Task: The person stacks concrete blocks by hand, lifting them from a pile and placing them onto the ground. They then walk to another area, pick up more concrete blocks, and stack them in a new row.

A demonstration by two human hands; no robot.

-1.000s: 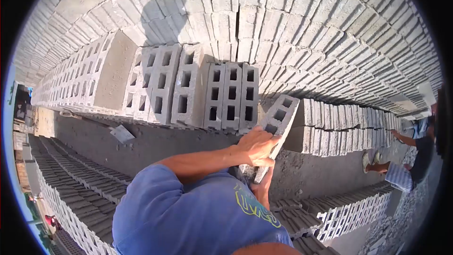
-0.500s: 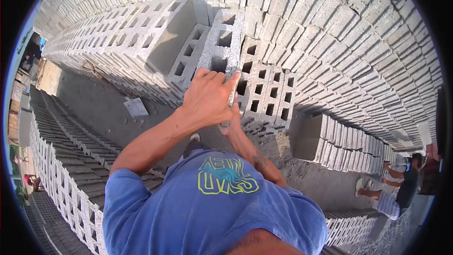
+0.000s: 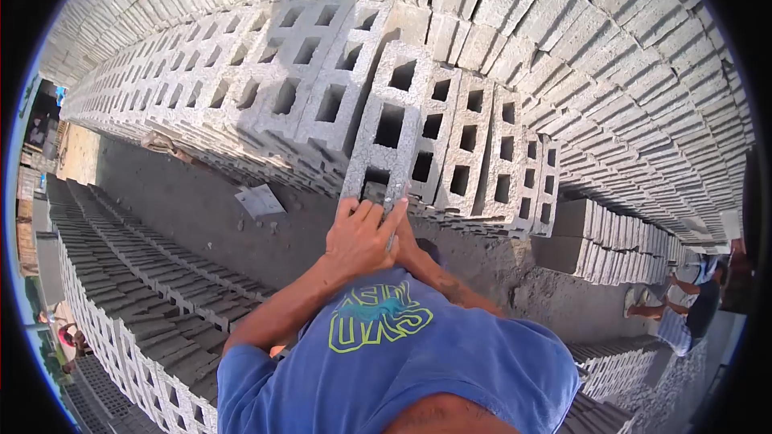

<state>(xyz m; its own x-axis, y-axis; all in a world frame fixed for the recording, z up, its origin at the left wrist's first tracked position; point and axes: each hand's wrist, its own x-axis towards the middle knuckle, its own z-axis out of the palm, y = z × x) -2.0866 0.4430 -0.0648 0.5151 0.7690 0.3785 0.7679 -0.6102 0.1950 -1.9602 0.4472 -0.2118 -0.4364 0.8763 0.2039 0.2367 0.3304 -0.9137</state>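
Note:
A grey hollow concrete block (image 3: 408,96), with three openings in a line, stands higher than the blocks to its right. My left hand (image 3: 358,235) is closed on its near end, the fingers bent over the edge beside the nearest opening. Close against it, my right hand (image 3: 407,243) grips the same end from the right side; most of its fingers are hidden. On the left, a long row of hollow blocks (image 3: 291,96) stands packed together. Several more blocks (image 3: 469,141) stand side by side just to the right.
High stacks of blocks (image 3: 611,56) curve along the far side and the right. A lower stack (image 3: 137,273) runs along the near left. A broken flat piece (image 3: 260,201) lies on the ground. One person (image 3: 698,305) is at the right, another (image 3: 71,337) far left.
Both hands have come down towards my body, still at the block's near end. The open gap left of the block has been replaced by closely packed blocks. The view has shifted.

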